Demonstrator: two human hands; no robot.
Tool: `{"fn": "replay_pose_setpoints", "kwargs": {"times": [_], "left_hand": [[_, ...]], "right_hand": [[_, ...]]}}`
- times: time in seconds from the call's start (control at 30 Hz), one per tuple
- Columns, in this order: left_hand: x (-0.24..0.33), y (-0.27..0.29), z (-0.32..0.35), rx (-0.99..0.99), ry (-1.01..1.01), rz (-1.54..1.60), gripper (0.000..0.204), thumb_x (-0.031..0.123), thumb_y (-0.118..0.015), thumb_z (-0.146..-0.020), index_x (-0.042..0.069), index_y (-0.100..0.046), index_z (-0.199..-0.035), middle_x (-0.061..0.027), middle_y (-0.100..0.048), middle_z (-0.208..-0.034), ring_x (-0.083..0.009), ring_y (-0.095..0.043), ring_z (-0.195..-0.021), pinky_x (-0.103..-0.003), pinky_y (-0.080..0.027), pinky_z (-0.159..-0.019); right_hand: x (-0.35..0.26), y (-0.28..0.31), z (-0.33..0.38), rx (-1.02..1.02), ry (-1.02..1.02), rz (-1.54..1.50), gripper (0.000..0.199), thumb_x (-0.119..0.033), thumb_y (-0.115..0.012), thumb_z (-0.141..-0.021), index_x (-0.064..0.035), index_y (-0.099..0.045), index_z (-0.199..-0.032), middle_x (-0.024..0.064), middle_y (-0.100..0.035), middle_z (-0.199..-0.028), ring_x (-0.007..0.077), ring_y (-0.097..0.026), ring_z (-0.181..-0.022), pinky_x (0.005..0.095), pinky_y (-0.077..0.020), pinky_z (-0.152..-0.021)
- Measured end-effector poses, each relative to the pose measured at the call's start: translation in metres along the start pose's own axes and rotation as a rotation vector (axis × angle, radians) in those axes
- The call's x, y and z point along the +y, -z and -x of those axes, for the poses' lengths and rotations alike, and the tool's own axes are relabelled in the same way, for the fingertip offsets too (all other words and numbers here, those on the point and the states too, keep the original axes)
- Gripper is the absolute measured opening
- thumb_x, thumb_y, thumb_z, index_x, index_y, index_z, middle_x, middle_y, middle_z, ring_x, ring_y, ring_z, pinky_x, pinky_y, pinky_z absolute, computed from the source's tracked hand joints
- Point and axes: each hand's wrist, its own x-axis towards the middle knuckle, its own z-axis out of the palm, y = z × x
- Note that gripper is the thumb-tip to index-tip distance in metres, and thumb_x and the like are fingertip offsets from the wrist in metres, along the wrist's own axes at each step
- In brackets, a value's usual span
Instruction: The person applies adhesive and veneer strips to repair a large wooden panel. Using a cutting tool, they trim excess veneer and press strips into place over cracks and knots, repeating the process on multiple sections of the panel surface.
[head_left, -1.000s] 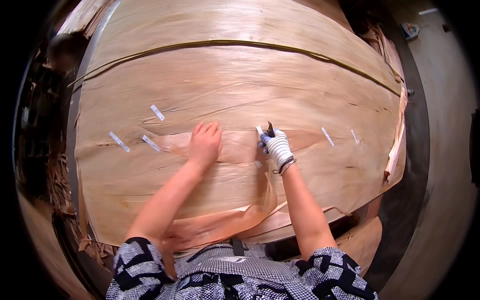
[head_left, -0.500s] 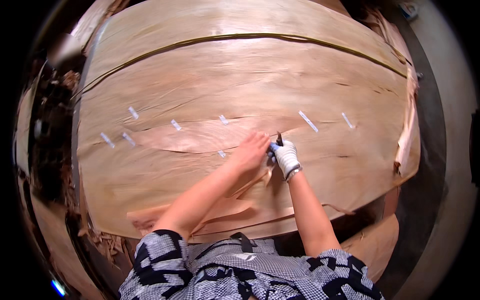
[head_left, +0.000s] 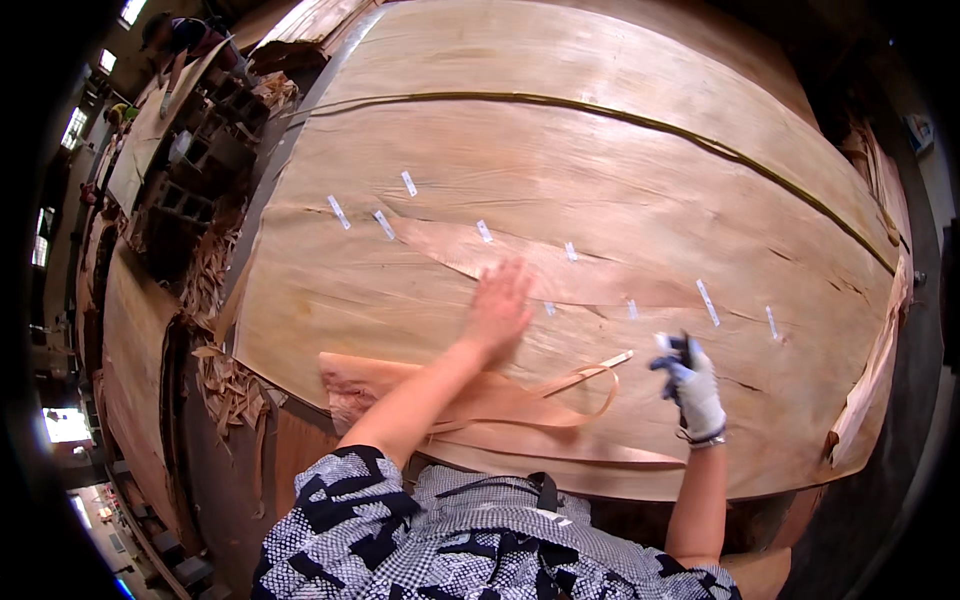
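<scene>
A large pale veneer sheet (head_left: 620, 160) covers the table. A darker, leaf-shaped veneer patch (head_left: 540, 268) is set into it, with short white tape strips (head_left: 484, 231) along its seams. My bare left hand (head_left: 500, 305) lies flat, fingers spread, on the sheet at the patch's lower edge. My right hand (head_left: 692, 388), in a white and blue glove, is closed around a small dark tool (head_left: 685, 350) and is held off to the right, just above the sheet. A thin curled veneer strip (head_left: 585, 385) lies between my two hands.
A loose reddish veneer offcut (head_left: 375, 385) hangs over the near edge. A dark seam line (head_left: 640, 122) crosses the far part of the sheet. Wood scraps (head_left: 215, 290) pile at the left, and more veneer stacks (head_left: 130, 330) and another worker (head_left: 185, 35) lie beyond.
My right hand has drawn away from my left hand, to the right and toward me. My left hand stays flat near the patch. The curled strip now lies loose.
</scene>
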Motion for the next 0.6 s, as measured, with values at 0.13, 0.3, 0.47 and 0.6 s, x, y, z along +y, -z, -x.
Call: {"fn": "replay_pose_setpoints", "kwargs": {"times": [0.13,0.3,0.47,0.6], "left_hand": [[-0.06,0.003,0.03,-0.084,0.045,0.016,0.066,0.027,-0.056,-0.08,0.007,-0.026,-0.136,-0.0118,-0.019,-0.144,-0.0285,-0.014,-0.134,-0.044,-0.013,-0.108],[-0.048,0.015,0.024,0.076,0.12,0.02,0.059,0.024,-0.052,-0.082,0.004,-0.031,-0.133,-0.0113,-0.023,-0.143,-0.0272,-0.019,-0.133,-0.041,-0.016,-0.108],[-0.062,-0.007,0.031,-0.091,-0.282,0.147,0.05,0.014,-0.051,-0.08,0.001,-0.04,-0.127,-0.0139,-0.036,-0.136,-0.0297,-0.029,-0.128,-0.042,-0.021,-0.107],[-0.058,-0.007,0.026,-0.043,-0.311,0.008,0.047,0.013,-0.05,-0.079,0.001,-0.044,-0.124,-0.0132,-0.039,-0.133,-0.0286,-0.035,-0.125,-0.043,-0.022,-0.106]], "right_hand": [[-0.043,-0.124,-0.031,-0.23,0.031,0.031,0.02,-0.022,-0.06,-0.082,-0.0045,-0.059,-0.092,0.0035,-0.062,-0.067,0.0057,-0.047,-0.044,0.0189,-0.0366,-0.04],[0.006,-0.209,-0.096,-0.026,-0.225,-0.127,0.017,-0.017,-0.064,-0.08,-0.0011,-0.057,-0.078,0.0058,-0.058,-0.059,0.0103,-0.052,-0.044,0.0223,-0.0401,-0.04],[0.047,-0.227,-0.107,0.038,-0.097,0.149,0.023,-0.019,-0.061,-0.079,0.0023,-0.059,-0.086,0.0133,-0.061,-0.067,0.0221,-0.058,-0.054,0.034,-0.0478,-0.053],[0.028,-0.216,-0.1,0.179,0.184,0.931,0.022,-0.02,-0.054,-0.079,-0.0002,-0.06,-0.086,0.0213,-0.062,-0.083,0.0343,-0.061,-0.079,0.0421,-0.0486,-0.068]]}}
